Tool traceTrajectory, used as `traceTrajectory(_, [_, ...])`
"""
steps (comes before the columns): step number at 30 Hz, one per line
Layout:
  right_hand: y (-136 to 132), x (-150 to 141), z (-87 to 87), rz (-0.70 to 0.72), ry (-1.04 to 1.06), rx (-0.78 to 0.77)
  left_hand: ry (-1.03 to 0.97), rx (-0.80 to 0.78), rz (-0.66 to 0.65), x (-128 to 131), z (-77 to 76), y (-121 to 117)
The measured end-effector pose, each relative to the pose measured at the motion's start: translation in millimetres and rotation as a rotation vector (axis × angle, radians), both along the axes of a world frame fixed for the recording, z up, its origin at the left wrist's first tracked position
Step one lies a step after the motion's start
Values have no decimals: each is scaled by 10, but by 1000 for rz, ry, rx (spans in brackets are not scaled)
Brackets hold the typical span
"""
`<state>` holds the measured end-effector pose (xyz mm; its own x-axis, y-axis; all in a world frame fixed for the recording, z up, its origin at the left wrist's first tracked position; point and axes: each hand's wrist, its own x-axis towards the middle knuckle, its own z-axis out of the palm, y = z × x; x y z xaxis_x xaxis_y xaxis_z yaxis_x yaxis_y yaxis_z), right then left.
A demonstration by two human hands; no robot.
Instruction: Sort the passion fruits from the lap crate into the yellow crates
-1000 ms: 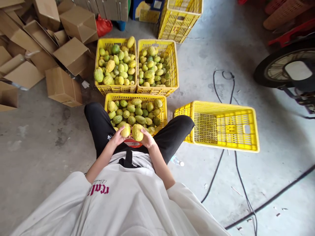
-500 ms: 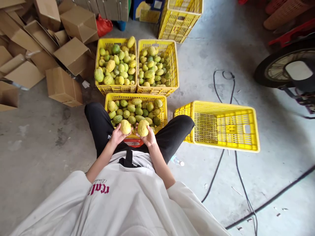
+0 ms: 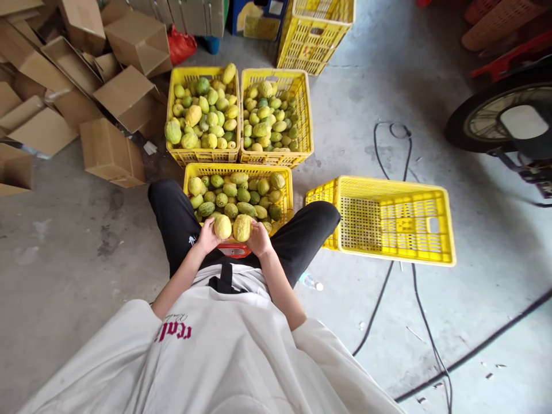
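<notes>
My left hand [image 3: 209, 237] is closed round a rounded yellow fruit [image 3: 222, 226] with bumpy skin. A second yellow fruit [image 3: 242, 228], more ribbed and oblong, is in my right hand [image 3: 260, 238], whose fingers wrap its right side. Both fruits are held side by side with a narrow gap, above the near edge of a yellow plastic crate [image 3: 288, 195] between my knees. That crate holds many green and yellow fruits [image 3: 244, 196] of like shape. The fruits' exact kind I cannot tell. Under my hands a bit of a red object [image 3: 234, 249] shows.
Two more yellow crates [image 3: 202, 154] [image 3: 307, 123] full of fruit stand beyond. At right a yellow crate [image 3: 405, 256] lies on its side. Cardboard boxes [image 3: 111, 150] pile up at left. Black cables [image 3: 379, 305], a bottle [image 3: 309, 282] and a wheel [image 3: 495, 118] are on the right.
The right-hand fruit has turned and moved left, closer to the other one. The left-hand fruit has shifted slightly right and down. Crates and boxes stay where they were.
</notes>
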<state>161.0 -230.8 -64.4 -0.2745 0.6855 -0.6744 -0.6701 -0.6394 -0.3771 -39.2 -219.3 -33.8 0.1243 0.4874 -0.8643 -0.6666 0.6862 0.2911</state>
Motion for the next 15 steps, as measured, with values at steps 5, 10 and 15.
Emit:
traceTrajectory(5, [23, 27, 0, -14, -4, 20, -58, 26, 38, -36, 22, -4])
traceTrajectory(10, [2, -24, -19, 7, -28, -4, -64, 7, -3, -56, -74, -50])
traceTrajectory(15, [-50, -34, 17, 48, -50, 50, -123, 72, -28, -33, -276, -132])
